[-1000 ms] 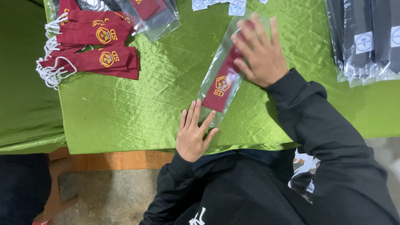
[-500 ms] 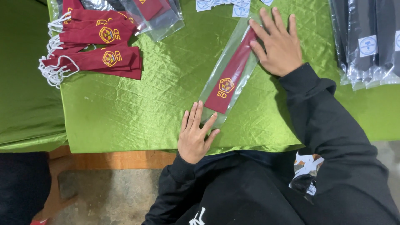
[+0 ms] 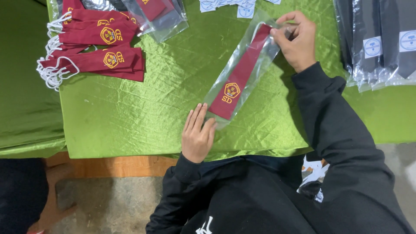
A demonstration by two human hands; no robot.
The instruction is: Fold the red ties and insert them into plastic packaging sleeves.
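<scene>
- The left hand [image 3: 198, 138] lies flat, palm down, on the green cloth-covered surface [image 3: 143, 117] near its front edge, its fingers [image 3: 196, 119] stretched out straight and holding nothing; the fingertips rest just beside the lower end of a clear plastic sleeve [image 3: 255, 52].
- Inside that sleeve is a maroon tie [image 3: 240, 73] with a yellow embroidered crest near its wide end; it lies slantwise on the surface, wide end toward the person, narrow end away.
- The right hand [image 3: 299, 41], in a black sleeve, is at the far end of the plastic sleeve, its fingers pinched closed on the open top edge of the plastic.
- To the far left, a stack of unbagged maroon ties [image 3: 104, 52] with white elastic loops lies on the surface.
- At the far right lies a row of dark bagged ties [image 3: 377, 39] with white round labels.
- Along the far edge are another bagged maroon tie [image 3: 158, 13] and small white stickers [image 3: 229, 5].
</scene>
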